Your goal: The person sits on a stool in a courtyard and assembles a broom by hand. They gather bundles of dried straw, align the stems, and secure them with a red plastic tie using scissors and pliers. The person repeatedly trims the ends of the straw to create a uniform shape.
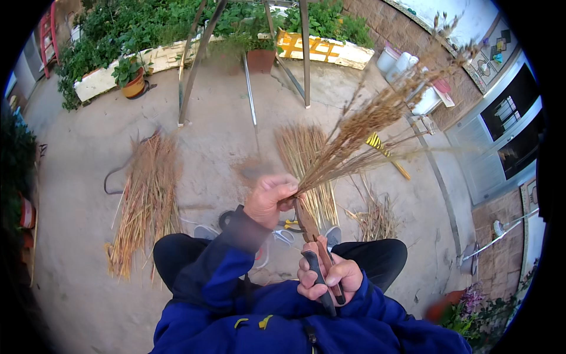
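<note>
My left hand (271, 199) pinches a bunch of dry, seed-headed stalks (362, 128) at its lower end, and the heads fan out to the upper right. Dark-handled shears (309, 221) with brownish blades are gripped in my right hand (329, 276); their tips meet the bunch just below my left fingers. Whether the blades touch the stalks or close on them is hard to tell. Behind the bunch, a sheaf of straw-like stalks (305, 150) lies on the concrete. Between my feet are white-handled scissors (283, 237) and yellow-handled pliers (292, 225), both partly hidden.
A large pile of stalks (148, 203) lies at the left, a smaller heap (378, 219) at the right. A yellow-and-black wrapped stick (388, 155) rests beyond. Ahead stand a metal frame (305, 57), a potted plant (133, 84) and a planter wall (327, 48).
</note>
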Motion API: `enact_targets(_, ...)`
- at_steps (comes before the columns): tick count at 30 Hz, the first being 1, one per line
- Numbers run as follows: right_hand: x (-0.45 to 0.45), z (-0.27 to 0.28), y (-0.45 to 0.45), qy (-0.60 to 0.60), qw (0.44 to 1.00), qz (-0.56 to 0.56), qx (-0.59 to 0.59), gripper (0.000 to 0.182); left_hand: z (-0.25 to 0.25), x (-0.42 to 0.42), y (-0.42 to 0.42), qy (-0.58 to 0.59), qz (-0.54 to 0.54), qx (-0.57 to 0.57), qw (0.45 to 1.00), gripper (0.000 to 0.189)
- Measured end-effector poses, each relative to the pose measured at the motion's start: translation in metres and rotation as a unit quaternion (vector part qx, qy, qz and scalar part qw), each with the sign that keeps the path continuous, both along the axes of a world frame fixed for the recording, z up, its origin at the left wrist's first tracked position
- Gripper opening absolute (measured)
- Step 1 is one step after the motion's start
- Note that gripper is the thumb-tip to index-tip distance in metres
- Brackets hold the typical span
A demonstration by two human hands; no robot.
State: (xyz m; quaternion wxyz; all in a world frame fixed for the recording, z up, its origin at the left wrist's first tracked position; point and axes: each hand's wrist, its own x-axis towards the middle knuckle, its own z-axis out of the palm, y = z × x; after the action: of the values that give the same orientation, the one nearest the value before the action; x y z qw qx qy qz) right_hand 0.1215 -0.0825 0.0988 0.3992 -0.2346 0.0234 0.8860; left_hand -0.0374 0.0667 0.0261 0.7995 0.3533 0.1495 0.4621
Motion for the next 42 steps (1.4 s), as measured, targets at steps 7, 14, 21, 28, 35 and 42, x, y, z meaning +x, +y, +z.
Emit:
enact_targets(7,0.001,-0.004,0.02,-0.168,0.982,0.026,0.083,0.052,-0.024,0.029,0.009,0.039,0.179,0.026,0.983,0.023)
enact_targets(14,0.015,-0.04,0.06,-0.609,0.72,-0.07,0.324,0.047,-0.059,0.015,0.011,0.276,0.099,-0.056,0.954,0.023)
enact_targets(21,0.035,-0.055,0.071,-0.784,0.472,-0.117,0.386,0.04,0.047,0.016,-0.047,0.393,0.292,0.385,0.783,0.023)
enact_targets(28,0.033,-0.045,0.054,-0.863,0.299,-0.008,0.407,0.04,0.044,0.006,-0.013,0.485,0.377,0.452,0.648,0.032)
enact_targets(35,0.031,-0.041,0.051,-0.709,0.573,0.057,0.407,0.043,0.0,0.011,0.003,0.399,0.368,0.42,0.727,0.025)
enact_targets(42,0.024,-0.016,0.053,-0.318,0.917,0.107,0.216,0.064,-0.017,0.02,0.002,0.242,0.258,0.188,0.916,0.017)
